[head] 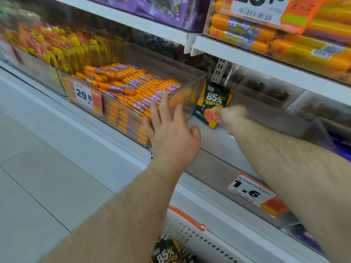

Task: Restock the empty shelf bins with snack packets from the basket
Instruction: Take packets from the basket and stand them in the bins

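A dark green and yellow snack packet [213,103] marked 85% stands upright deep inside a clear bin [224,168] on the middle shelf. My right hand [230,116] reaches into that bin and pinches the packet's lower edge. With straight fingers, my left hand [171,130] presses against the clear side wall between this bin and the sausage bin. At the bottom, a white basket [190,232] with an orange rim holds more of the same packets [167,251].
Left of the bin, a clear bin of orange sausages [129,86] carries a 29.8 price tag [88,97]. A 1.6 tag [254,194] hangs on the bin's front. Full bins line the upper shelf [266,59]. Pale floor tiles [38,177] lie at left.
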A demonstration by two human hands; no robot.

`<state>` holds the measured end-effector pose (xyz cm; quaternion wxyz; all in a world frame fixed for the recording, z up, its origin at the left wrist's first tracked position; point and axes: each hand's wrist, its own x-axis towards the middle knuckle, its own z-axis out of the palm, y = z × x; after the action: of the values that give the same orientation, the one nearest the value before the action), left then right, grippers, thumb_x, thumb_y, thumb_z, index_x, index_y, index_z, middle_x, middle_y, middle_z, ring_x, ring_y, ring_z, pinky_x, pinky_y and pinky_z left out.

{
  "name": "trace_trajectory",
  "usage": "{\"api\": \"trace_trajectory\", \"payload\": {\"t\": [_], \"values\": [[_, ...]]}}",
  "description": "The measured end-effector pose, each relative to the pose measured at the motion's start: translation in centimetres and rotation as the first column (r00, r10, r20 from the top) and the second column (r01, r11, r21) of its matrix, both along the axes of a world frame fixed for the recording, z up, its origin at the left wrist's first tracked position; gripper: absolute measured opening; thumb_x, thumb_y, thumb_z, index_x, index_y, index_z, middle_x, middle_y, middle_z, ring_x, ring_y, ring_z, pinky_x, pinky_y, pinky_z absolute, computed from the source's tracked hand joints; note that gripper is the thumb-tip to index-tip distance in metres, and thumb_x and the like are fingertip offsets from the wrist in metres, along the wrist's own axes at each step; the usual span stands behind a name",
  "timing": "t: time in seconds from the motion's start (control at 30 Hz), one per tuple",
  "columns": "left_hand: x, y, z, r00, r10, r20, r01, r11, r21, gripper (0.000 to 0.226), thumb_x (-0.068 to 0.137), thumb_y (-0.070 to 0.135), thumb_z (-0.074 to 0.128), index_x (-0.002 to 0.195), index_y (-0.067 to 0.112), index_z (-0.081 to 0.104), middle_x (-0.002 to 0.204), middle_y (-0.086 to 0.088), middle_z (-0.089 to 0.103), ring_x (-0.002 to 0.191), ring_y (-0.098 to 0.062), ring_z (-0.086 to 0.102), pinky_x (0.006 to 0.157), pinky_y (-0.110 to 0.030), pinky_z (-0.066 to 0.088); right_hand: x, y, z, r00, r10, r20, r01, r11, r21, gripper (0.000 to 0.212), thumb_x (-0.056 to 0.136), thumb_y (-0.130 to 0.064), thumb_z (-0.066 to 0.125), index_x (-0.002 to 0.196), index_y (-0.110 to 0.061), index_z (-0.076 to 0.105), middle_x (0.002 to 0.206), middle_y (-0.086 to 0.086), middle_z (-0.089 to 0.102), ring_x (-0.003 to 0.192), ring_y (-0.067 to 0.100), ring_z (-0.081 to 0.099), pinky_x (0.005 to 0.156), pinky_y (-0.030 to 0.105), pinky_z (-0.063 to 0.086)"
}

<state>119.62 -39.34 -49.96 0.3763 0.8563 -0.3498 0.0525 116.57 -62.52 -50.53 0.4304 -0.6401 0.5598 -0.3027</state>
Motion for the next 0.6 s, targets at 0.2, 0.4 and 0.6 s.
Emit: {"api": "trace_trajectory", "payload": {"t": [0.2, 0.4, 0.6], "values": [[0.1, 0.5, 0.4, 0.999, -0.032, -0.009, 0.032, 0.999, -0.005, 0.059, 0.092, 0.041, 0.05, 0.145, 0.026, 0.032, 0.163, 0.003, -0.008, 0.149, -0.024, -0.011, 0.117, -0.051, -0.006, -1.4, 2.0, 1.3, 1.0, -0.003, 0.027, 0.002, 0.999, 0.035, 0.043, 0.061, -0.034, 0.093, 0.083, -0.009, 0.066, 0.079, 0.007, 0.072, 0.075, 0.024, 0.072, 0.075, 0.041, 0.061], [-1.4, 1.7, 2.2, 0.969, -0.137, 0.205, 0.182, 0.958, -0.223, 0.043, 0.078, 0.037, 0.057, 0.115, 0.015, 0.057, 0.124, -0.009, 0.046, 0.113, -0.03, 0.044, 0.092, -0.048, 0.042, -3.4, 6.1, 4.8, 0.998, -0.058, 0.041, 0.062, 0.992, -0.112, 0.017, 0.073, -0.01, 0.077, 0.067, -0.008, 0.062, 0.073, 0.013, 0.071, 0.076, 0.031, 0.073, 0.073, 0.046, 0.061], [-3.6, 3.2, 2.6, 0.848, -0.524, 0.076, 0.529, 0.843, -0.094, 0.018, 0.086, 0.027, 0.062, 0.104, 0.022, 0.06, 0.087, 0.011, 0.055, 0.079, -0.014, 0.052, 0.066, -0.027, 0.037, -8.0, 13.2, 7.0, 0.982, 0.143, 0.122, -0.091, 0.928, -0.361, 0.017, 0.082, -0.009, 0.062, 0.074, -0.02, 0.072, 0.065, 0.0, 0.07, 0.06, 0.018, 0.069, 0.059, 0.034, 0.06]]}}
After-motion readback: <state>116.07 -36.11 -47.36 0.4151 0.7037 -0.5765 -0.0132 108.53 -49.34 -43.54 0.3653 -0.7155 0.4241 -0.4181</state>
